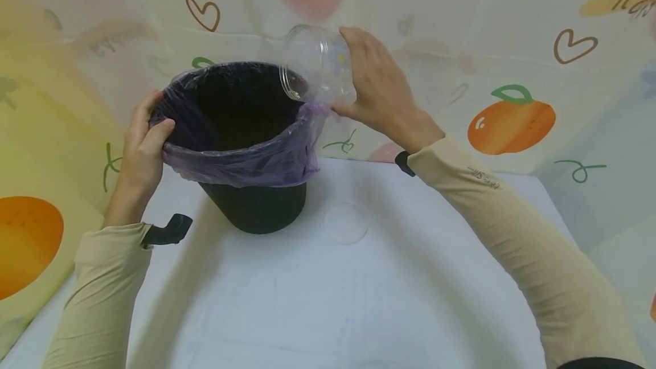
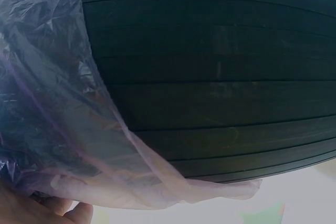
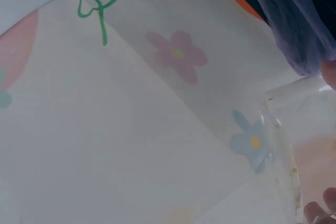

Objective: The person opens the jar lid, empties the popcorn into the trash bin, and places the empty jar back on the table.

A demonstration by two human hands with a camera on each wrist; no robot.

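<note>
A dark trash bin [image 1: 271, 209] stands on the white table, lined with a translucent purple bag [image 1: 256, 158] folded over its rim. At the bin's left rim, my left hand [image 1: 143, 147] grips the edge through the bag, thumb on the near side. My right hand [image 1: 381, 81] holds a clear round jar [image 1: 328, 67] tipped on its side, its mouth over the bin's right rim. Small bits cling inside the jar [image 3: 294, 171] in the right wrist view. The left wrist view shows the bin's ridged wall [image 2: 220, 77] and the overhanging bag [image 2: 68, 103]. The bin's bottom inside is too dark to make out.
A thin clear disc [image 1: 345, 222], like a lid, lies on the white table [image 1: 328, 300] just right of the bin. Behind the table hangs a printed cloth [image 1: 435, 61] with oranges, hearts and lettering.
</note>
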